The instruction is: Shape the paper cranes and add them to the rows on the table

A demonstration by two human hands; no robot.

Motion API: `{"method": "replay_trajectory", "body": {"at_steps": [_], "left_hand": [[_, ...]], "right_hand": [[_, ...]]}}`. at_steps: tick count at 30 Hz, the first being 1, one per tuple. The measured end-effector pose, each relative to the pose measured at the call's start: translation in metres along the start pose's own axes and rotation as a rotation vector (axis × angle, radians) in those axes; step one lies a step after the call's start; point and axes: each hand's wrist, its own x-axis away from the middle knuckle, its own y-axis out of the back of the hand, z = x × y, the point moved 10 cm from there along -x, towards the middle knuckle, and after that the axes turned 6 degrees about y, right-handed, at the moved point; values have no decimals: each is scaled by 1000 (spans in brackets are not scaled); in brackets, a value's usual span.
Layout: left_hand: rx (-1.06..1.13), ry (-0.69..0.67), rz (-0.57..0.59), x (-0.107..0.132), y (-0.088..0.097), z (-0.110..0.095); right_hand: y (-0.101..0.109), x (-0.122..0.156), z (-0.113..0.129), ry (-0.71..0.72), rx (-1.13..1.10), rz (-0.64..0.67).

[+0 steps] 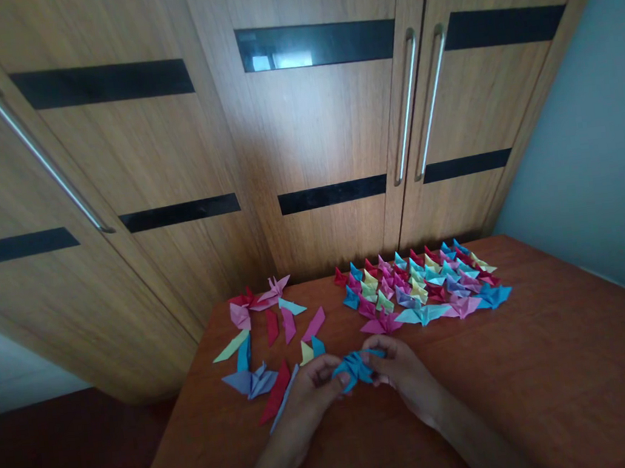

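A folded blue paper piece [356,368], origami in look, is held between my two hands just above the table's front part. My left hand [318,388] pinches its left side, thumb on top. On its right side my right hand [396,366] grips with thumb and fingers closed. The fingertips cover both ends of the paper. Close beyond my left hand lie a small yellow folded paper [306,352] and a blue one [318,346]. A red folded strip [276,393] is left of that hand.
Rows of colourful origami pieces [418,282] stand at the back right of the brown table [554,357]. Loose folded papers, among them a purple piece [253,380] and a pink one [274,290], lie at the left. A wooden wardrobe [324,128] rises behind the table.
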Motion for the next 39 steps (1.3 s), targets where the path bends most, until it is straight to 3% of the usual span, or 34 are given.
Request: {"method": "replay_trajectory", "body": {"at_steps": [9,14,23,30,39], "left_hand": [[-91,-60,-60,1,4,-12],[-68,-39,7,5,-4,-12],[318,34,37,4,0,2],[434,69,63,5,-2,8],[489,49,-1,0,13,16]], "right_hand": [[-12,2,7,46,177,116],[-10,1,0,2,137,104],[-17,7,1,-66,-156,163],[-10,4,-5,-95,-309,75],[4,1,-11,-122,-386,-30]]}}
